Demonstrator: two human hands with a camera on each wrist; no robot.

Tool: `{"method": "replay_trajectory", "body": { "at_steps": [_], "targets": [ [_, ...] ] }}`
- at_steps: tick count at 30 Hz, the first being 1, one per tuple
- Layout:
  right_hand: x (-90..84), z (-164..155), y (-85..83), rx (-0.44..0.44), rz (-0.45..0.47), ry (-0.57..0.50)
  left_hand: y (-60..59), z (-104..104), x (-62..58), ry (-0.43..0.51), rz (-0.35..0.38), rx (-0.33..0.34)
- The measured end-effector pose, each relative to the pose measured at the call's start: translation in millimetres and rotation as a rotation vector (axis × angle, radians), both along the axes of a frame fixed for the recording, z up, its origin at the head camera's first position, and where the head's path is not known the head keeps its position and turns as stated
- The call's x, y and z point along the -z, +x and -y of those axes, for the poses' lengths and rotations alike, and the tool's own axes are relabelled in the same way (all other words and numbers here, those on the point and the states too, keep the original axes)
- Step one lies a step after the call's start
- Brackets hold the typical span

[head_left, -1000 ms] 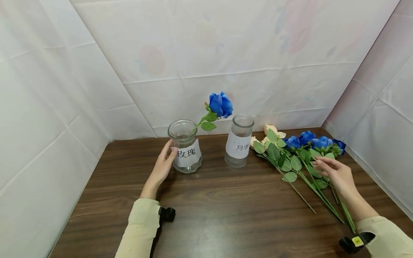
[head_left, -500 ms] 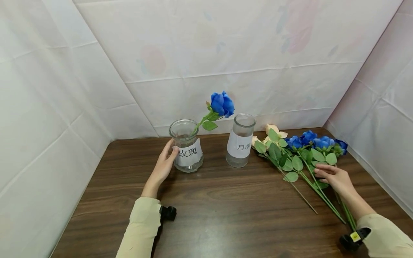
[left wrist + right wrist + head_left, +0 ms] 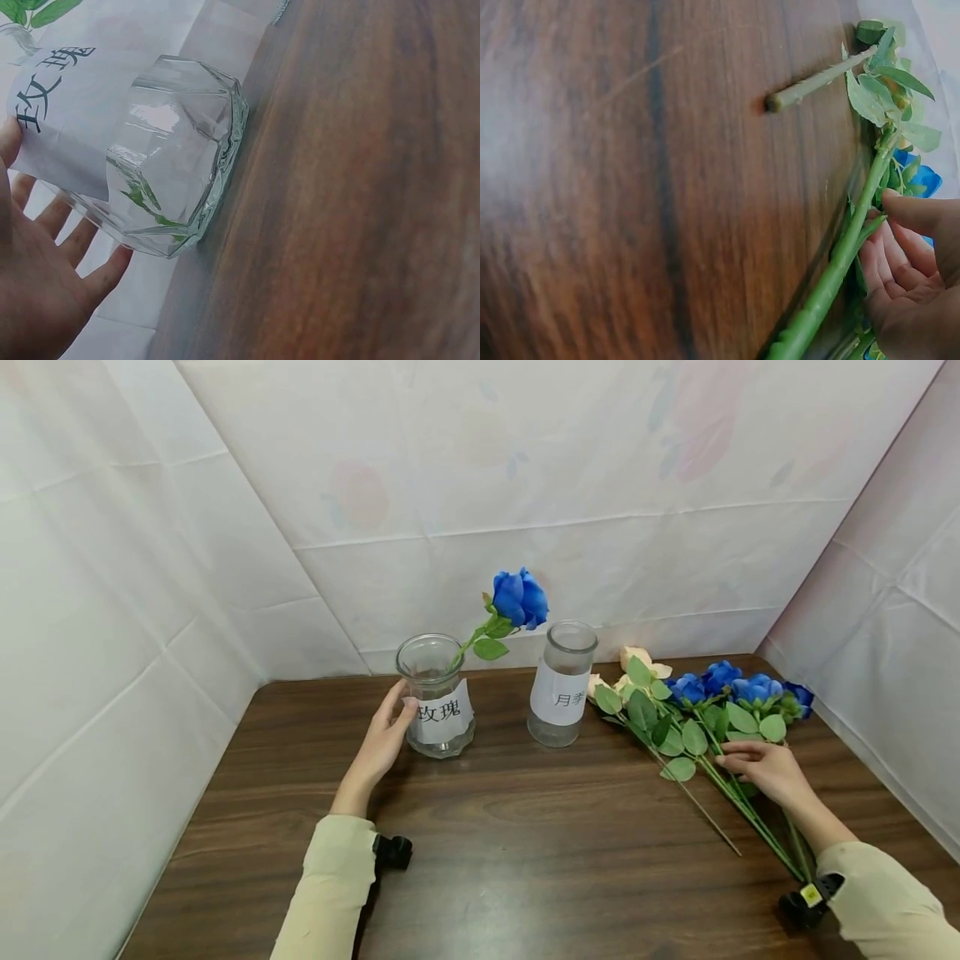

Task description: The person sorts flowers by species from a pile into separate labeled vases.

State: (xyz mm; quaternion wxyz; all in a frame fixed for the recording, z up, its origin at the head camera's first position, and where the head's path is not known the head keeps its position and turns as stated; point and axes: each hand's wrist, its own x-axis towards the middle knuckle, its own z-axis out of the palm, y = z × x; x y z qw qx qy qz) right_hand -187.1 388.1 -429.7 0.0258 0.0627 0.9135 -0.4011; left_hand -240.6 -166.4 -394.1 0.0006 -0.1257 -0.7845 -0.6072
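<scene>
My left hand (image 3: 382, 739) rests against the left side of a glass jar (image 3: 435, 706) with a paper label, thumb on the label. In the left wrist view the fingers (image 3: 71, 240) lie straight beside the jar (image 3: 172, 165). A blue rose (image 3: 521, 597) stands in this jar, leaning right. My right hand (image 3: 759, 768) lies on a bunch of blue and cream roses (image 3: 697, 710) spread on the table. In the right wrist view this hand (image 3: 907, 277) pinches a green stem (image 3: 840, 262) between thumb and curled fingers.
A second labelled glass jar (image 3: 562, 693) stands between the first jar and the bunch. The dark wooden table (image 3: 525, 860) is walled by white sheeting at the back and both sides. Another cut stem (image 3: 817, 82) lies beside the pinched one.
My right hand has come down from just above the bunch onto the stems and its fingers have curled round one. The left hand stays at the jar.
</scene>
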Motion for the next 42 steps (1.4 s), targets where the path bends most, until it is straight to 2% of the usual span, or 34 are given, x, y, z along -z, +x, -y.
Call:
{"method": "replay_trajectory", "body": {
  "at_steps": [14, 22, 28, 33, 36, 40, 42],
  "targets": [
    [-4.5, -6.2, 2.4, 0.033, 0.040, -0.030, -0.7, 2.5, 1.0, -0.002, -0.006, 0.006],
    [-15.2, -2.5, 7.0, 0.076, 0.033, -0.072, -0.6, 2.4, 1.9, -0.002, -0.006, 0.007],
    [-23.9, -1.3, 10.3, 0.132, -0.037, -0.195, 0.2, 1.0, 0.5, -0.009, -0.009, 0.009],
    [-31.4, 0.0, 15.4, 0.147, -0.106, -0.314, 0.8, 0.5, -0.4, -0.011, -0.002, 0.004],
    [-38.2, 1.9, 18.8, 0.156, -0.130, -0.416, 0.8, 0.6, -0.5, -0.011, -0.001, 0.002],
    [-47.8, 7.8, 23.2, 0.147, -0.170, -0.645, 0.9, 0.5, -0.7, -0.011, -0.001, 0.004],
    [-52.2, 12.4, 25.6, 0.123, -0.191, -0.717, 1.1, 0.4, -1.2, -0.010, -0.001, 0.004]
  ]
}}
